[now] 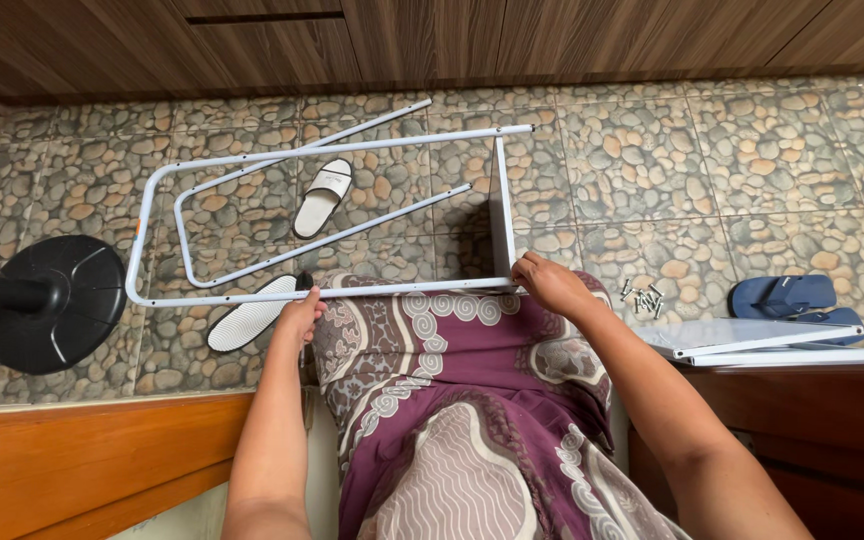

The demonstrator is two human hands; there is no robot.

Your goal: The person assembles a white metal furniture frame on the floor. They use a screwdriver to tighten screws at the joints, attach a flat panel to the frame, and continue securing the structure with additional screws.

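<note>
Head view: looking down past a purple patterned skirt (472,420) to a pebble-patterned floor (652,160).
Frame: a white U-shaped metal tube frame (142,240) lies flat on the floor; its near rail runs just beyond the person's knees, its far rail runs parallel above, and the bend closes it on the left.
Left hand: the left hand (299,315) rests on the near rail of the frame, fingers curled over the tube.
Right hand: the right hand (544,282) is at the right end of the same rail, fingertips pinched where a white flat panel (501,215) meets the tube.
Panel: it stands on edge across the open right end of the frame, between the two rails.
Inner tube: a smaller white bent tube (252,270) lies inside the frame, and a straight white rod (372,127) crosses the far rail.
Slippers: one white slipper (323,196) sits inside the frame; another white slipper (252,315) lies partly under the near rail, just left of the left hand.
Screws: a small heap of screws (643,297) lies on the floor right of the frame, near the right hand.
Beyond the screws: blue sandals (787,297) and stacked white panels (752,338).
Left of the frame: a black round fan base (62,300).
Behind the frame: a wooden wall (452,40).
</note>
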